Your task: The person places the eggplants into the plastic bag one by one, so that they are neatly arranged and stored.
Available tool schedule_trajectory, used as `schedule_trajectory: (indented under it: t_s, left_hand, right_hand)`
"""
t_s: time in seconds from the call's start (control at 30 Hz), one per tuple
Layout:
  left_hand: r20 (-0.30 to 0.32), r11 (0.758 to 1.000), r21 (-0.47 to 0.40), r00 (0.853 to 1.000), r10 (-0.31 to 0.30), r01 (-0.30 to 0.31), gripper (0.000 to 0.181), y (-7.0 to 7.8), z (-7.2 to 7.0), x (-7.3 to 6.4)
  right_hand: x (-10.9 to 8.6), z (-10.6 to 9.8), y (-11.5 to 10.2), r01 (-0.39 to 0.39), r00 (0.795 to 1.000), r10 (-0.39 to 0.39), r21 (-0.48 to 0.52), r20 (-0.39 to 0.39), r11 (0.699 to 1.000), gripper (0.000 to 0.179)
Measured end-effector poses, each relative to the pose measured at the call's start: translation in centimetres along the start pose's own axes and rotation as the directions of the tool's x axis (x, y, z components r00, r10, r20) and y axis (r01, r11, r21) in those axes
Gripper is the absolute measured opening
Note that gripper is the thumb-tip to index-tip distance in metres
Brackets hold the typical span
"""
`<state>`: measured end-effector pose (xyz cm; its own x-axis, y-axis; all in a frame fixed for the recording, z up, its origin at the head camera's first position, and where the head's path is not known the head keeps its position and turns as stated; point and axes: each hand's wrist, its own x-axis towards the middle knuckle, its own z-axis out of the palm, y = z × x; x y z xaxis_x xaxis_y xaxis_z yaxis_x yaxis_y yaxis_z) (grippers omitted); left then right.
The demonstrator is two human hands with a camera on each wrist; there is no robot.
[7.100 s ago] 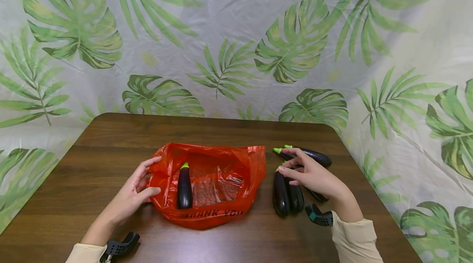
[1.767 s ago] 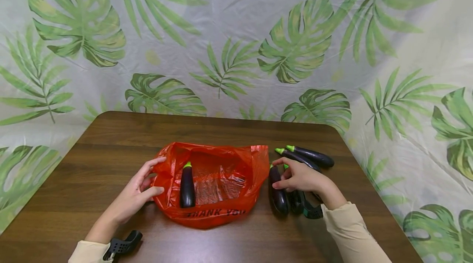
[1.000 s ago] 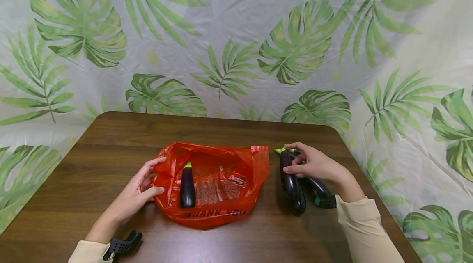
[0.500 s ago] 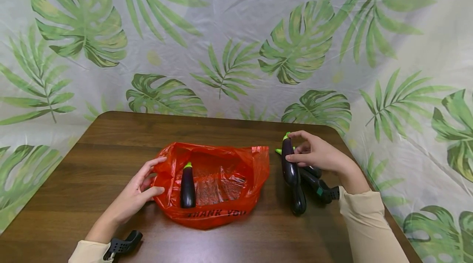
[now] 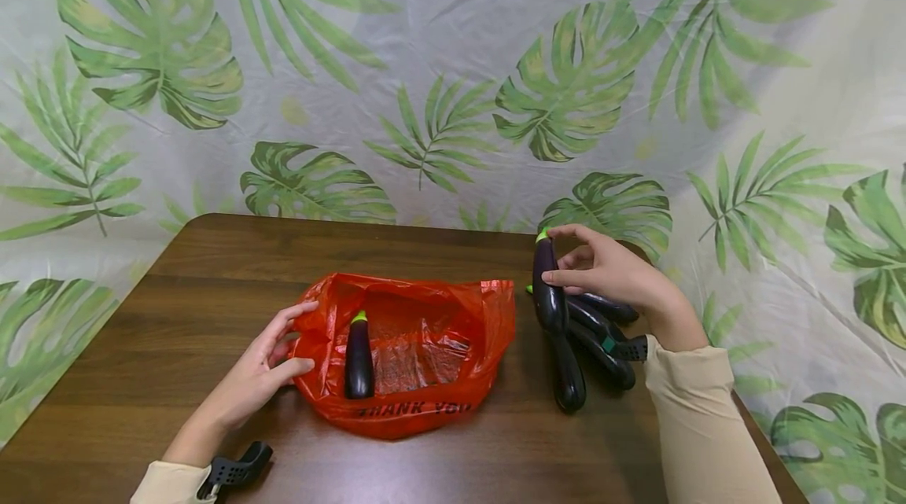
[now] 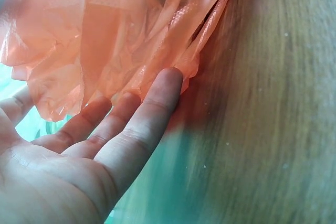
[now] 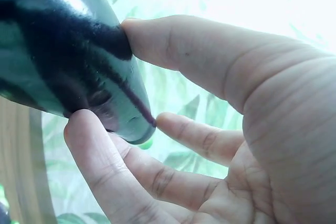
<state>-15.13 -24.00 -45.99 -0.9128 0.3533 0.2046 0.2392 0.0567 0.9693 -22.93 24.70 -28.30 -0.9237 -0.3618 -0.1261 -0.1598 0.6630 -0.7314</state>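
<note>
A red plastic bag (image 5: 389,417) lies on its side with its mouth spread, and a dark eggplant with a green cap (image 5: 359,362) rests inside it. My left hand (image 5: 244,374) stays at the bag's left side; in the left wrist view its fairly straight fingers (image 6: 139,124) touch the thin plastic (image 6: 105,45). My right hand (image 5: 616,272) pinches another eggplant (image 5: 548,292) between thumb and fingers, raised above the pile with its green cap upward. The right wrist view shows this glossy eggplant (image 7: 63,40) large, with the thumb and fingertips against it.
Below the right hand several more eggplants (image 5: 568,378) lie on the brown wooden table (image 5: 233,284), partly hidden by the hand and the held one. A leaf-patterned cloth (image 5: 453,95) hangs behind the table. Each wrist wears a black device (image 5: 241,466).
My right hand took an eggplant from the left of the pile, moved it right, then raised it farther up over the last second. The left hand and bag hold almost still.
</note>
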Motion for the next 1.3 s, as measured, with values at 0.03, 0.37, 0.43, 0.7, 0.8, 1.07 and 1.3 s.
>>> schedule_trajectory:
  t_s: [0.03,0.37,0.43,0.7,0.8,1.07,1.3]
  left_hand:
    - [0.0,1.0,0.0,1.0,-0.001,0.001,0.068,0.0,0.0,0.0]
    - [0.0,1.0,-0.006,1.0,0.018,-0.018,0.067,0.0,0.0,0.0]
    - [0.002,1.0,-0.009,1.0,0.027,-0.027,0.067,0.0,0.0,0.0]
    - [0.001,0.999,-0.011,1.0,0.03,-0.03,0.067,-0.1,0.0,0.0]
    - [0.001,1.0,-0.009,1.0,0.029,-0.029,0.067,-0.1,-0.1,0.0]
    - [0.002,0.999,-0.004,0.999,0.032,-0.032,0.066,0.0,-0.1,0.0]
    - [0.001,0.999,0.006,0.999,0.035,-0.035,0.066,0.0,-0.1,-0.1]
  right_hand:
    - [0.1,0.0,-0.2,-0.001,1.0,0.001,0.001,0.0,1.0,0.076]
    - [0.6,0.3,-2.2,0.012,1.0,-0.012,0.049,0.005,0.999,0.075]
    - [0.7,0.5,-2.4,0.019,1.0,-0.02,0.05,0.006,0.999,0.074]
    - [1.2,1.1,-3.3,0.039,0.999,-0.04,0.068,0.016,0.997,0.073]
    - [1.5,1.4,-3.7,0.044,0.999,-0.046,0.09,0.02,0.995,0.073]
    - [2.3,2.4,-4.7,0.043,0.998,-0.048,0.128,0.035,0.991,0.073]
    - [3.2,3.7,-5.1,0.055,0.995,-0.066,0.144,0.076,0.988,0.074]
